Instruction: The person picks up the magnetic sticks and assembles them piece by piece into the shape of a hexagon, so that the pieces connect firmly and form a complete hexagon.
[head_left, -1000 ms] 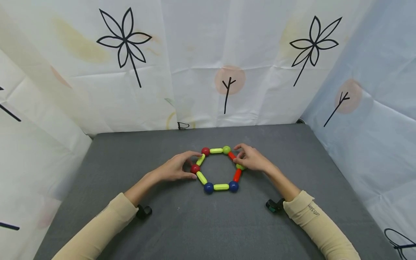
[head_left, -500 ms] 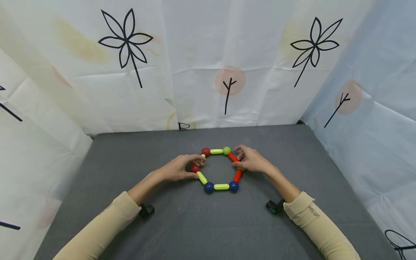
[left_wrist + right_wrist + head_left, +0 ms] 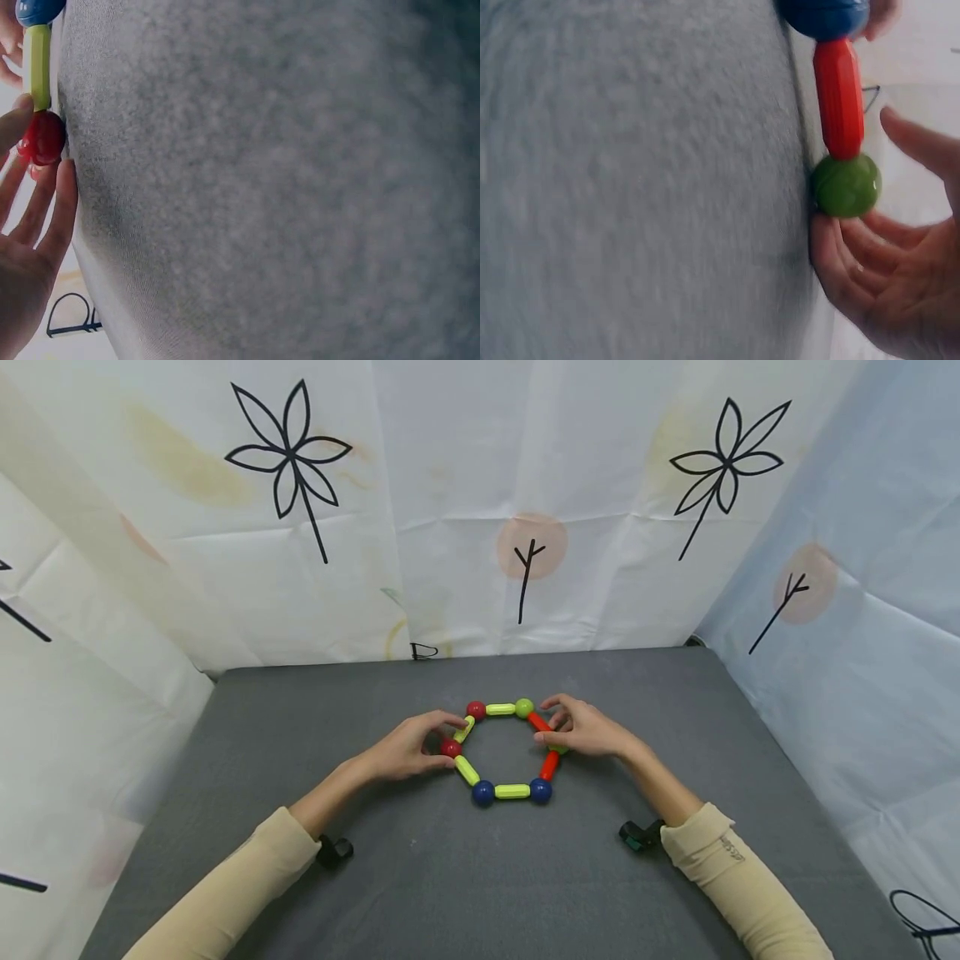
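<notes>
A ring of magnetic rods and balls lies flat on the grey table, with yellow-green rods, red rods, blue balls, red balls and green balls. My left hand is at its left corner, around the red ball. In the left wrist view the thumb touches the yellow-green rod near the red ball, and the fingers extend loosely beside that ball. My right hand is at the right corner, partly hiding a green ball. Its fingertips touch the green ball, while the thumb stands apart from it.
A grey cloth covers the table. White printed curtains rise at the back and on both sides. Each wrist wears a small black camera, such as the left wrist camera.
My left fingers reached over the upper left rod half a second ago and have since drawn back. The right hand has barely moved, and the ring looks the same.
</notes>
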`<state>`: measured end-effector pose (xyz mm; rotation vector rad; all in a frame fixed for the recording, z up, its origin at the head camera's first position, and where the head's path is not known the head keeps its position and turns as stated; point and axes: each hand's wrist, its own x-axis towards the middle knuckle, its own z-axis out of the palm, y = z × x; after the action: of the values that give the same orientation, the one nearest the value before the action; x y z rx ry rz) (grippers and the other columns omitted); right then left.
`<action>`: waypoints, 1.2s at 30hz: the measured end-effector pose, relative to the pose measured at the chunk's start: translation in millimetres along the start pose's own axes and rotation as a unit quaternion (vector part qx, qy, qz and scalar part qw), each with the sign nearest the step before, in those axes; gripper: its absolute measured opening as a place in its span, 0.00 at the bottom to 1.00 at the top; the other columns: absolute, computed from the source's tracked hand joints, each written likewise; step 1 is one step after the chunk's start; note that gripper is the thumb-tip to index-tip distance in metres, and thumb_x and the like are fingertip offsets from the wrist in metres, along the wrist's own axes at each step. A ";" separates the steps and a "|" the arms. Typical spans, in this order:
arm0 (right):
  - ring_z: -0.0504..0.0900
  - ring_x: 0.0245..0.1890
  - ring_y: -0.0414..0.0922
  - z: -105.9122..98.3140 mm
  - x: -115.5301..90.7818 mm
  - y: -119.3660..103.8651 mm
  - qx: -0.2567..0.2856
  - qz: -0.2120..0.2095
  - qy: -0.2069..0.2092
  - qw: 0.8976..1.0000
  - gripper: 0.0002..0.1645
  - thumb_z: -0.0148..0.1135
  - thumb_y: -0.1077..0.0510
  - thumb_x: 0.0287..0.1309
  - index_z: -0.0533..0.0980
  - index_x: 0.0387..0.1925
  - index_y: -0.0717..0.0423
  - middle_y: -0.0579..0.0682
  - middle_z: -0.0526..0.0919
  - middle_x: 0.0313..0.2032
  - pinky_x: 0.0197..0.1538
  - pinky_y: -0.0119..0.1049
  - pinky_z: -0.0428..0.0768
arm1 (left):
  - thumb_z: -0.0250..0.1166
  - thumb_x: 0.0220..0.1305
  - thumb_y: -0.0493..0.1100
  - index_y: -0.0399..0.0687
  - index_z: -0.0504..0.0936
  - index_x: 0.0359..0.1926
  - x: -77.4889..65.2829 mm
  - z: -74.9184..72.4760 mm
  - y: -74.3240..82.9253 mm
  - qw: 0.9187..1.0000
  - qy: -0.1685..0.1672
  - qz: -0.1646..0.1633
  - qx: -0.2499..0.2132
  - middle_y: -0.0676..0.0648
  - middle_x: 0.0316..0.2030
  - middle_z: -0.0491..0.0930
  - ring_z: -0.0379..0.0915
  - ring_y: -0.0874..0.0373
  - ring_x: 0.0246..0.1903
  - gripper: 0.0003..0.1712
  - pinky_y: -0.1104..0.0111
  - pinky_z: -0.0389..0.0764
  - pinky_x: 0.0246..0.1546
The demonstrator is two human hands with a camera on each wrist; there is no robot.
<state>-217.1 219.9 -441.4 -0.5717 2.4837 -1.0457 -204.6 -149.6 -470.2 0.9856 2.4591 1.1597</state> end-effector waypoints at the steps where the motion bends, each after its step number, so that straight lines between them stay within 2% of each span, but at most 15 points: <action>1: 0.90 0.53 0.56 -1.7 -0.8 1.1 0.009 -0.004 -0.008 1.000 0.40 0.71 0.51 0.72 0.67 0.74 0.66 0.65 0.85 0.55 0.54 0.47 0.89 | 0.79 0.67 0.40 0.47 0.76 0.73 -0.4 -0.5 -0.1 1.000 0.005 -0.008 0.000 0.43 0.67 0.82 0.86 0.49 0.58 0.36 0.63 0.91 0.50; 5: 0.88 0.55 0.57 -7.3 -4.4 7.3 0.041 -0.018 -0.032 0.998 0.40 0.72 0.57 0.71 0.65 0.75 0.69 0.68 0.84 0.57 0.55 0.46 0.89 | 0.78 0.67 0.41 0.47 0.76 0.72 -0.7 -2.0 0.7 0.999 0.014 -0.037 0.000 0.44 0.59 0.86 0.86 0.53 0.53 0.35 0.67 0.90 0.50; 9: 0.88 0.56 0.57 -9.0 -5.9 11.7 0.052 -0.023 -0.042 0.998 0.40 0.72 0.58 0.72 0.65 0.75 0.70 0.68 0.84 0.58 0.56 0.44 0.88 | 0.78 0.68 0.42 0.46 0.76 0.71 -0.5 -1.9 0.7 0.998 0.014 -0.056 0.000 0.46 0.52 0.88 0.86 0.55 0.50 0.34 0.71 0.89 0.48; 19: 0.88 0.57 0.59 -9.6 -6.8 12.5 0.050 -0.026 -0.042 0.998 0.40 0.71 0.59 0.72 0.64 0.75 0.70 0.68 0.84 0.58 0.57 0.47 0.89 | 0.77 0.69 0.43 0.47 0.75 0.71 -0.3 1.1 -1.1 0.998 0.018 -0.067 0.001 0.47 0.52 0.86 0.85 0.56 0.50 0.33 0.71 0.88 0.47; 36: 0.88 0.57 0.60 -5.4 -5.0 13.0 0.049 -0.028 -0.033 0.998 0.39 0.71 0.58 0.73 0.65 0.75 0.70 0.69 0.84 0.58 0.57 0.49 0.89 | 0.76 0.70 0.43 0.45 0.74 0.72 -2.9 0.9 -1.0 0.997 0.019 -0.069 0.004 0.46 0.54 0.86 0.85 0.56 0.51 0.34 0.70 0.89 0.47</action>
<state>-218.4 233.9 -446.5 -0.6376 2.3577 -1.1442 -202.5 -151.5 -471.7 0.7891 2.5185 1.1344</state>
